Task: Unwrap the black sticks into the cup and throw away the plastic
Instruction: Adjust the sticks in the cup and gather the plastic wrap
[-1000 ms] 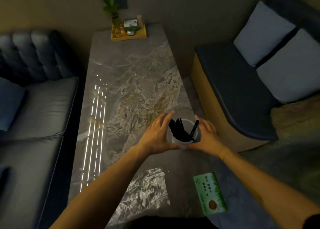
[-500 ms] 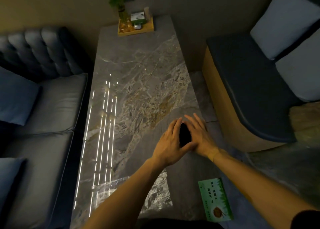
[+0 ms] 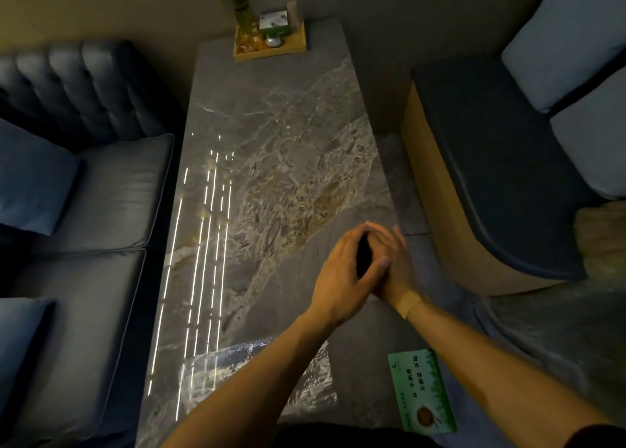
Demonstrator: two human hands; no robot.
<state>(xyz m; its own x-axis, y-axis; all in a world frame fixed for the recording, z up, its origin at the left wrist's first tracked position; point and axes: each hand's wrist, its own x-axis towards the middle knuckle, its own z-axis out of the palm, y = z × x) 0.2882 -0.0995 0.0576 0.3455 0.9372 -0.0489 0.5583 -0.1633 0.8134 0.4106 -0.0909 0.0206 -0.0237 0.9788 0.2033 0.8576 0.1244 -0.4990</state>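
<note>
My left hand point(image 3: 338, 278) and my right hand point(image 3: 394, 264) press together over the marble table point(image 3: 271, 136) near its right edge. Between the palms a dark bundle of the black sticks point(image 3: 363, 258) shows through the gap. Both hands close around the bundle. The cup is hidden under the hands. A crinkled sheet of clear plastic point(image 3: 244, 363) lies flat on the table near me, partly under my left forearm.
A green printed packet point(image 3: 421, 393) lies at the near right table corner. A wooden tray point(image 3: 271, 46) with a plant and small items stands at the far end. Dark sofas flank the table on both sides.
My hands were spread around the white cup with the sticks standing in it. They have closed together over the sticks, and the cup is now out of sight.
</note>
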